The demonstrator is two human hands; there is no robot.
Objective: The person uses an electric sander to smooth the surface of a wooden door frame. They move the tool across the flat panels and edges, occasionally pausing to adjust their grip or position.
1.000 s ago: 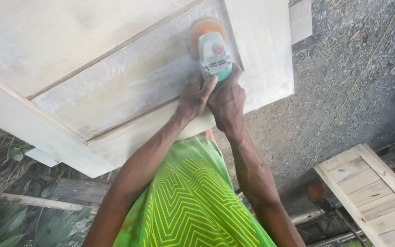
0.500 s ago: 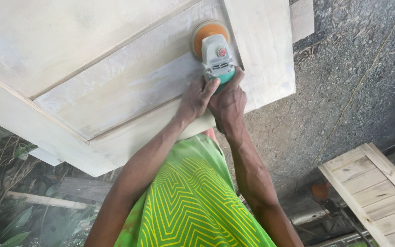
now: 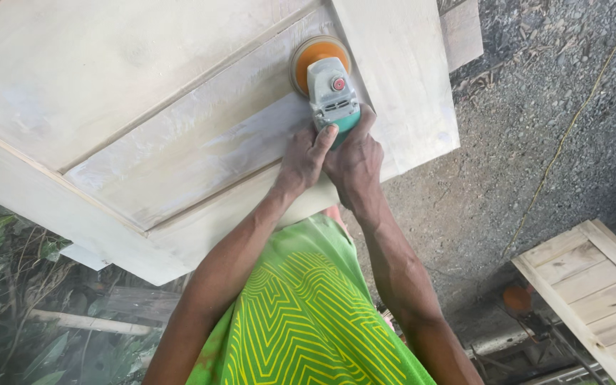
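Hands meet on a power sander (image 3: 331, 89) — we see our left hand (image 3: 305, 158) and right hand (image 3: 356, 158) wrapped side by side around its teal rear grip, fingers closed tight. The sander's orange disc lies flat on a pale wooden door panel (image 3: 180, 135), near the panel's right stile. We judge the tool compact but weighty and prone to pulling sideways, so the rear handle with both palms seems the sound hold. Green patterned cloth (image 3: 308, 314) shows below, gravel ground (image 3: 536, 128) to the right, and a slatted wooden frame (image 3: 593, 285) lies well apart.
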